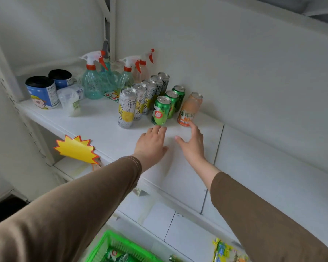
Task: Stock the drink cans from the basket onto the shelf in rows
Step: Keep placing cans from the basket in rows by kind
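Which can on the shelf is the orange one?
The orange can stands alone at the right end of the cans, beside the row of three green cans. The right hand reaches toward its base. All the others are green or silver-and-yellow.

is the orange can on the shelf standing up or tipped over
Upright. The orange can stands on its base on the shelf, pull-tab top facing up, with the right hand at its base.
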